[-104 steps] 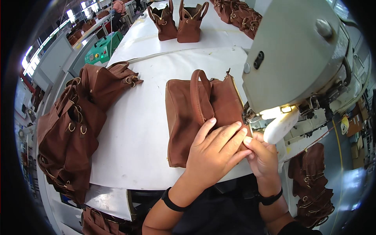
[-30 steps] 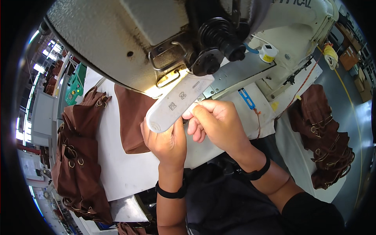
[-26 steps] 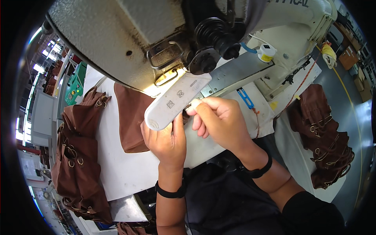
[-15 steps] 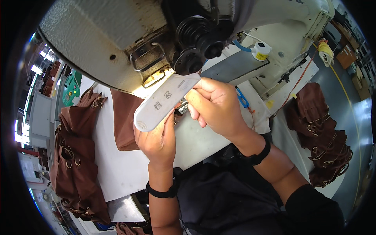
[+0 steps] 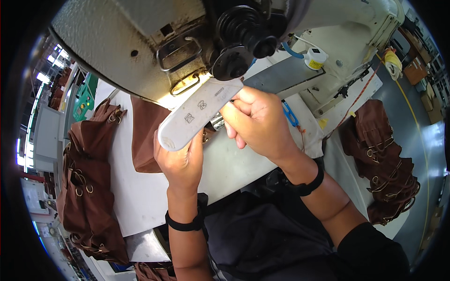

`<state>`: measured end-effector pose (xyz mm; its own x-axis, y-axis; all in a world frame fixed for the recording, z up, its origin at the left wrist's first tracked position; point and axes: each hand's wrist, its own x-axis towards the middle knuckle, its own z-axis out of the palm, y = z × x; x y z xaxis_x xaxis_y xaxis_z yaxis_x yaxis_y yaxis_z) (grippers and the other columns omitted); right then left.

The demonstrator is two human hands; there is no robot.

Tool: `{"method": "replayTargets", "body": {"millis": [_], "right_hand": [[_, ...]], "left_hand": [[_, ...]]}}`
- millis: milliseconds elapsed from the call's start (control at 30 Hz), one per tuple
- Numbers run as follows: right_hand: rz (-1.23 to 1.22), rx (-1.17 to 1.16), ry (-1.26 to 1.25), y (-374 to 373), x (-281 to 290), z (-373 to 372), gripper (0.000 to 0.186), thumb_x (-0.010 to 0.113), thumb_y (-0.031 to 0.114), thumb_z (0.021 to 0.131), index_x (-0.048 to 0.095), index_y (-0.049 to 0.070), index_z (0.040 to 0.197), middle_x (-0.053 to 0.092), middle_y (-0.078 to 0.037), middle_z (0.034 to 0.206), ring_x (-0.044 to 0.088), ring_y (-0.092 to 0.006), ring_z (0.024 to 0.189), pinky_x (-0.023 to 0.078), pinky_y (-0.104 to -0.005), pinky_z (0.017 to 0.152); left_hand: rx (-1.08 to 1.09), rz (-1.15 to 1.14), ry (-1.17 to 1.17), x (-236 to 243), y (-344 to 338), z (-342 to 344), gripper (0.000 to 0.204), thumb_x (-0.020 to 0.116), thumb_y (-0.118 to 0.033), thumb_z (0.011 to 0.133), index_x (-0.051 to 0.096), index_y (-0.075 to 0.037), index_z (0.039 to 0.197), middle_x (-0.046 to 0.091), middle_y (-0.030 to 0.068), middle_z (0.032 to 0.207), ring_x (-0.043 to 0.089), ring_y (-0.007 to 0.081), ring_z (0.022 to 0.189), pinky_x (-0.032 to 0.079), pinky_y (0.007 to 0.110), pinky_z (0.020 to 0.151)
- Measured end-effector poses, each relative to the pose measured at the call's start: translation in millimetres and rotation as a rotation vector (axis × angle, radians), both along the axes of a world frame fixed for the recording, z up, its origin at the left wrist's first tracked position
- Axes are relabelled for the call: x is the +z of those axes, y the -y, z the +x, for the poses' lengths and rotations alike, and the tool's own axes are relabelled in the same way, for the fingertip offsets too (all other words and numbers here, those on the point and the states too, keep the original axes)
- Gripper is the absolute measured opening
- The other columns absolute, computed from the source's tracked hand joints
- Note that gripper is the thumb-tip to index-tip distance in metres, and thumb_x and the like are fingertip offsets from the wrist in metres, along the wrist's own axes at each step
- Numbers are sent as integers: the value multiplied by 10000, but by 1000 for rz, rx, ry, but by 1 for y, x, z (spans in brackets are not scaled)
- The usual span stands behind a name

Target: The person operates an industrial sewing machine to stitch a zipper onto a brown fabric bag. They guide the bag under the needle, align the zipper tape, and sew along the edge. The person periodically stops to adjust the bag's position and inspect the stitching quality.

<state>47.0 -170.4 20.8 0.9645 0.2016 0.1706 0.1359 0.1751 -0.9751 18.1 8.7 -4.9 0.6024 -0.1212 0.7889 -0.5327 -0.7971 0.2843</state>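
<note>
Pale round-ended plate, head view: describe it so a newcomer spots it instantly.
Find the big sewing machine up top. Just under its bright light, partly covering the left hand, the pale plate slants up to the right. Long, flat and paddle-like, it stands apart from the round black disc above.

Fingertips of the left grip point(image 5: 179, 163) are hidden behind the pale guard point(image 5: 197, 114), so what they touch cannot be told. The machine head point(image 5: 110, 49) partly hides the brown bag point(image 5: 146, 140), its top cut off.
</note>
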Motion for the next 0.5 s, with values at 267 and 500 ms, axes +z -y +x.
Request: {"method": "replayTargets", "body": {"millis": [267, 500], "right_hand": [[-19, 7, 13, 1, 0, 1, 154, 602, 116, 1003, 677, -19, 1010, 608, -22, 571, 527, -55, 456, 421, -247, 426], [-12, -1, 26, 0, -1, 2, 174, 602, 134, 1009, 677, -23, 1013, 603, -23, 561, 531, -55, 455, 416, -250, 413]], "left_hand": [[-48, -19, 19, -3, -4, 7, 135, 743, 100, 861, 739, 56, 988, 765, 185, 984, 752, 279, 905, 590, 341, 821], [-44, -15, 31, 1, -3, 8, 136, 755, 83, 855, 747, 39, 983, 768, 164, 990, 749, 269, 912, 582, 342, 833]]}}
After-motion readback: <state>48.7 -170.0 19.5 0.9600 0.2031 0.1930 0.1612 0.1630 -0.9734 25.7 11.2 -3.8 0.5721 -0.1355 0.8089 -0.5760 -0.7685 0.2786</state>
